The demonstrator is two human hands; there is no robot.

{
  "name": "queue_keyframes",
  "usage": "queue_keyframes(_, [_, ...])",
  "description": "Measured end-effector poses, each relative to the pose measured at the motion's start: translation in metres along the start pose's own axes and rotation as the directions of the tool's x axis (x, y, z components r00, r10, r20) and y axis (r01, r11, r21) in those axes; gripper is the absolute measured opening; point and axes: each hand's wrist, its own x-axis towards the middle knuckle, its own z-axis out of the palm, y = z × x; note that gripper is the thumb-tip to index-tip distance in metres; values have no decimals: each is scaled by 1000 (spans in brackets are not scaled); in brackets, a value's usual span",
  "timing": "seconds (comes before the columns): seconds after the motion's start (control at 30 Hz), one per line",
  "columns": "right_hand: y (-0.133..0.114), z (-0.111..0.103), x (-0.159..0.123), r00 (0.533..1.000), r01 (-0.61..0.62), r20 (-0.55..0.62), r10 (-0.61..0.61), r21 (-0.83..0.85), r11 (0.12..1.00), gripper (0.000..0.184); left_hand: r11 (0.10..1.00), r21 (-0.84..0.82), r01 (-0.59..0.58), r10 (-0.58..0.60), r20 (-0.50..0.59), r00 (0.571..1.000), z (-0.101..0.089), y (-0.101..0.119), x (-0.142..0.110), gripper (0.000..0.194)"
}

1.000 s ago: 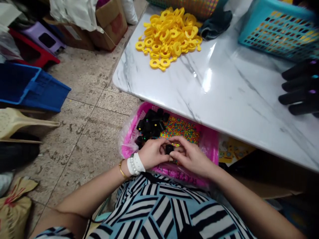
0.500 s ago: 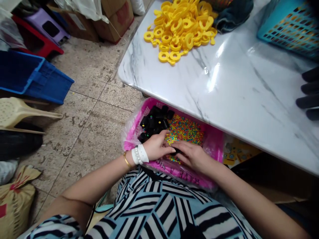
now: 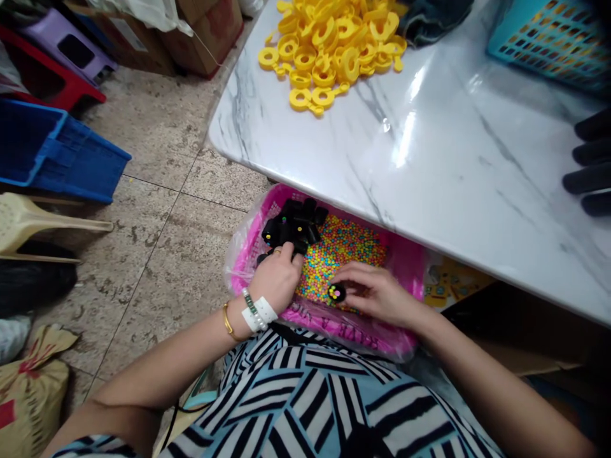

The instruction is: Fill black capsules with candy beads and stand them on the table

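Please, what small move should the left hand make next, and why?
Perhaps the left hand should take one of the piled tubes: it is at their edge, and the right hand holds a tube whose end looks full of beads.

Black cylinders (image 3: 289, 238) and beads (image 3: 353, 245) in a pink basket (image 3: 405, 273).
One cylinder (image 3: 337, 292) is held at the beads' near side, tilted, its end showing yellow and pink beads; the others lie jumbled at left, a few with coloured dots; small multicoloured beads spread loose beside them to the right.
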Motion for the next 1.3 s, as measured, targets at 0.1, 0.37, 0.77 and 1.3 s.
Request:
queue_keyframes(0.1, [-4, -6, -1, 998, -26, -49, 35, 166, 986, 27, 999, 19, 47, -47, 27, 999, -1, -2, -1, 25])
queue_keyframes(0.37, [-50, -48, -36, 882, 2, -467, -56, -117, 993, 31, 1000, 12, 27, -27, 37, 999, -3, 1, 3, 32])
queue_keyframes(0.77, [19, -170, -126, -14, -707, -993, 114, 90, 701, 45, 915, -372, -159, 67, -249, 966, 6, 2, 14, 29])
queue_keyframes(1.3, [-46, 5, -19, 920, -155, -375, 110, -93, 984, 45, 433, -890, -144, -68, -192, 979, -6, 38, 5, 22])
